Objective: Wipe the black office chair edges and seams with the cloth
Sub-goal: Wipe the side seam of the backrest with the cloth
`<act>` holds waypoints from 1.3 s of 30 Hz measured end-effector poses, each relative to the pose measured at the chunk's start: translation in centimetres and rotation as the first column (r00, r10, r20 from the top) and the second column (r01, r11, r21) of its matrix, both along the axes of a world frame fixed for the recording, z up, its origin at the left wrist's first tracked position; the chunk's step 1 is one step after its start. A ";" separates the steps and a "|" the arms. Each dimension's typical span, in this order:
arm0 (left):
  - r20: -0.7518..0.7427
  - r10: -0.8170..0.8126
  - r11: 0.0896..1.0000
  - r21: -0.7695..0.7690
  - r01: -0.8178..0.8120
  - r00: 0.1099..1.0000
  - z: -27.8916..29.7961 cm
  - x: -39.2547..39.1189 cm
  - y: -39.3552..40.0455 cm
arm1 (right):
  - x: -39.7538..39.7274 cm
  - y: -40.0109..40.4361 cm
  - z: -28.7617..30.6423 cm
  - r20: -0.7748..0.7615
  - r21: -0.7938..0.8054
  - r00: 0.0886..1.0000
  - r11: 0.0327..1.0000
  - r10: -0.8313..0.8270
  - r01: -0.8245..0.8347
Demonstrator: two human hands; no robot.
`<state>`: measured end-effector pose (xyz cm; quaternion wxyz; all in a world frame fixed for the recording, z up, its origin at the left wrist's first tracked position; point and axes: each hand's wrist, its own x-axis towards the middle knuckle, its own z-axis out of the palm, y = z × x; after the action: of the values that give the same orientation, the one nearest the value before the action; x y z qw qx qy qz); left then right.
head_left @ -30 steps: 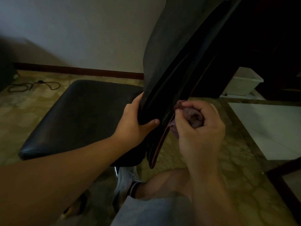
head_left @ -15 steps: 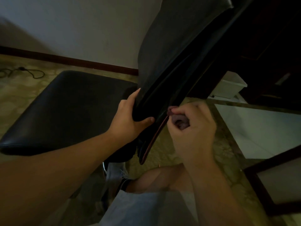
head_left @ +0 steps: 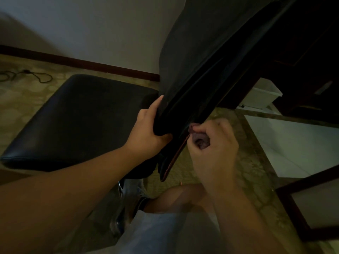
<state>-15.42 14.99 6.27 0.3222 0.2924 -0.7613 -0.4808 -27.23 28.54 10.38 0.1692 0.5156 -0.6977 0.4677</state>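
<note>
The black office chair fills the middle of the head view, its seat (head_left: 78, 121) at the left and its backrest (head_left: 205, 57) rising to the upper right. My left hand (head_left: 146, 131) grips the lower side edge of the backrest, thumb underneath. My right hand (head_left: 214, 145) is curled round a bunched pinkish cloth (head_left: 199, 142) and presses it against the backrest's rear seam, just above a reddish-brown trim strip (head_left: 176, 158). Most of the cloth is hidden inside my fist.
A dark wooden desk (head_left: 302, 52) stands at the upper right with a white plastic bin (head_left: 262, 96) under it. A dark frame (head_left: 291, 213) lies at the lower right. A black cable (head_left: 27, 76) lies on the patterned floor at far left. My knee and shoe are below the chair.
My right hand has closed tighter on the cloth and slid slightly down the seam; less cloth shows. The left hand keeps its grip on the backrest edge. The view shifted a little.
</note>
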 end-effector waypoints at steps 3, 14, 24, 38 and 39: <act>0.000 -0.015 1.000 -0.008 0.015 1.000 0.4 0.1 0.2 | -0.2 0.0 -0.1 0.020 -0.061 0.999 0.998 -0.026 0.027; 0.009 -0.012 1.000 0.008 0.012 1.000 0.1 -0.6 0.1 | -0.4 0.1 -1.8 0.019 0.023 1.000 1.000 0.007 -0.008; 0.042 0.021 0.999 0.030 -0.023 0.999 0.1 -0.3 0.4 | -1.0 0.2 -3.5 -0.004 0.086 1.000 0.996 0.027 -0.027; 0.024 0.009 0.997 0.079 -0.011 1.000 0.2 0.3 0.6 | -0.5 -0.2 -5.0 0.106 -0.017 0.994 1.000 0.026 -0.024; 0.020 0.014 0.996 0.084 -0.015 1.000 0.4 0.4 0.5 | -0.5 -0.2 -5.4 0.111 0.015 0.993 0.999 0.038 -0.040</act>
<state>-15.00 15.51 6.67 0.3058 0.3157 -0.7412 -0.5074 -27.70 28.31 4.99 0.1165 0.5040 -0.6997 0.4927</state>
